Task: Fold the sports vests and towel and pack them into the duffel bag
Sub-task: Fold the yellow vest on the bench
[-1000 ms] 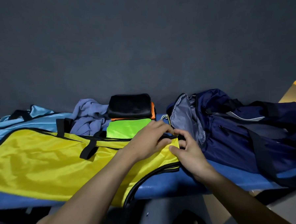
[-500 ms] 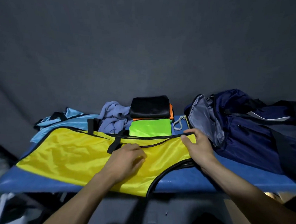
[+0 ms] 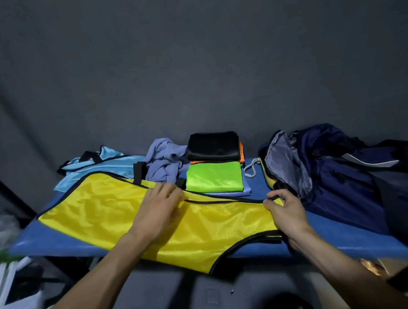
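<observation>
Vest, yellow (image 3: 102,214), lies spread flat across the blue table (image 3: 259,187), black trim along its edges, lower hem hanging just over the near edge. Left hand (image 3: 158,211) rests palm-down on it near the middle, fingers (image 3: 169,191) straight and slightly spread, tips reaching the vest's upper black trim. Fabric runs out to both sides of those fingers and under the palm. Right hand (image 3: 286,211) sits at the vest's right end, thumb and forefinger curled and pinching the black trim at the top right corner; the rest of its fingers are curled under, contact there not clear.

Just beyond the left fingertips: crumpled lavender towel (image 3: 165,161). Beyond the gap between the two hands: folded green vest (image 3: 213,177) lying flat on a light blue folded piece (image 3: 238,193), and behind it a black folded vest (image 3: 213,145) stacked on an orange one (image 3: 241,152). Far left of the left fingers, a light blue vest (image 3: 97,164) lies partly under the yellow one. Right of the right fingers, touching close, navy duffel bag (image 3: 341,178) with its grey-lined mouth open toward the hand. White cord loop (image 3: 251,168) lies on the table between green vest and bag.
</observation>
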`<control>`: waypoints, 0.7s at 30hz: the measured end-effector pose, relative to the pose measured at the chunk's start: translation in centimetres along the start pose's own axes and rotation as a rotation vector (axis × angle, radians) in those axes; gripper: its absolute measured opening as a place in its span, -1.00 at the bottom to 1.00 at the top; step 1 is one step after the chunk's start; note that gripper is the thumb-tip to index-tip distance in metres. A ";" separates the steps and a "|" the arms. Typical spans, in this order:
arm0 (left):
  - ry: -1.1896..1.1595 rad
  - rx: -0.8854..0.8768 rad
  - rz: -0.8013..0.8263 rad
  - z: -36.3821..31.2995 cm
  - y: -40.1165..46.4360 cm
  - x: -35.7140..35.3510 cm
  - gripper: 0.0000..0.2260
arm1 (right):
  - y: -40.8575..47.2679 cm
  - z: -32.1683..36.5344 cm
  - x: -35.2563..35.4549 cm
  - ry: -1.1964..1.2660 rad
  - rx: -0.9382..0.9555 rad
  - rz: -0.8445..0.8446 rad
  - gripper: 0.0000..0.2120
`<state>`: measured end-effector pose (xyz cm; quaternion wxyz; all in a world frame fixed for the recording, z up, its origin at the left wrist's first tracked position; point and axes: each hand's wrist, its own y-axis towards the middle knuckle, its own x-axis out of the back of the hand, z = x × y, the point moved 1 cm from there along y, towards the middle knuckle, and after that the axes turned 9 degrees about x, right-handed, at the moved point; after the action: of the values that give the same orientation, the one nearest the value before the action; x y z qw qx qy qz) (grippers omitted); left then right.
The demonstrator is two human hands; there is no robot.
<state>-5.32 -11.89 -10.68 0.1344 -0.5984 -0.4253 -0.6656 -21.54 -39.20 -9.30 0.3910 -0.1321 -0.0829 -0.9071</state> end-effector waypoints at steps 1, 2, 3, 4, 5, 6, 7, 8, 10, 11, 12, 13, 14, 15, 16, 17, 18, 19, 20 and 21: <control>0.054 0.048 -0.025 0.3 0.4 0.0 -0.66 | 0.0 -0.1 0.1 -0.018 -0.012 -0.001 -0.89; 0.088 0.090 -0.043 0.7 0.8 -0.1 -0.60 | 0.1 -0.2 0.2 -0.035 -0.016 0.003 -0.90; 0.099 0.125 -0.045 1.0 1.1 -0.1 -0.57 | 0.1 -0.3 0.2 -0.053 -0.009 0.011 -0.90; 0.099 0.142 -0.046 1.3 1.4 -0.1 -0.58 | 0.2 -0.3 0.3 -0.069 0.002 0.022 -0.91; 0.086 0.146 -0.044 1.6 1.8 -0.1 -0.63 | 0.2 -0.4 0.3 -0.080 0.008 0.031 -0.91; 0.045 0.146 -0.038 1.9 2.2 -0.1 -0.71 | 0.3 -0.4 0.4 -0.087 0.012 0.038 -0.91; -0.042 0.159 -0.008 2.1 2.7 -0.1 -0.78 | 0.4 -0.5 0.4 -0.097 0.011 0.045 -0.91; -0.174 0.183 0.040 2.2 3.1 -0.1 -0.85 | 0.6 -0.7 0.4 -0.108 0.006 0.050 -0.91; -0.467 0.258 0.131 2.3 3.9 -0.1 -0.95 | 1.0 -1.0 0.6 -0.114 -0.005 0.061 -0.90; -0.565 0.303 0.153 2.3 4.4 -0.1 -0.96 | 1.2 -1.1 0.6 -0.109 -0.007 0.064 -0.90; -0.606 0.334 0.147 2.3 5.0 -0.2 -0.96 | 1.3 -1.1 0.7 -0.108 -0.008 0.069 -0.90; -0.606 0.351 0.126 2.4 5.6 -0.3 -0.94 | 1.4 -1.1 0.7 -0.112 -0.012 0.076 -0.91; -0.575 0.358 0.102 2.5 6.2 -0.6 -0.92 | 1.6 -1.2 0.8 -0.121 -0.019 0.081 -0.92; -0.529 0.363 0.087 2.7 6.7 -1.1 -0.91 | 1.7 -1.3 0.8 -0.134 -0.026 0.084 -0.93; -0.484 0.363 0.077 2.7 7.0 -1.7 -0.91 | 1.8 -1.4 0.8 -0.152 -0.034 0.083 -0.93; -0.435 0.363 0.072 2.8 7.3 -2.3 -0.90 | 1.8 -1.3 0.8 -0.174 -0.042 0.081 -0.94; -0.374 0.362 0.068 2.7 7.3 -3.1 -0.88 | 1.9 -1.3 0.8 -0.197 -0.050 0.080 -0.95; -0.314 0.361 0.061 2.5 7.1 -3.8 -0.86 | 2.0 -1.3 0.8 -0.214 -0.056 0.080 -0.95; -0.270 0.358 0.040 2.1 6.8 -4.3 -0.83 | 2.1 -1.2 0.7 -0.229 -0.062 0.082 -0.94; -0.243 0.353 0.009 1.8 6.6 -4.8 -0.81 | 2.1 -1.1 0.7 -0.246 -0.066 0.087 -0.93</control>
<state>1.64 -16.11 -12.50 0.1878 -0.6434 -0.5456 -0.5030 -20.60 -41.40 -10.06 0.4124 -0.2585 -0.0947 -0.8684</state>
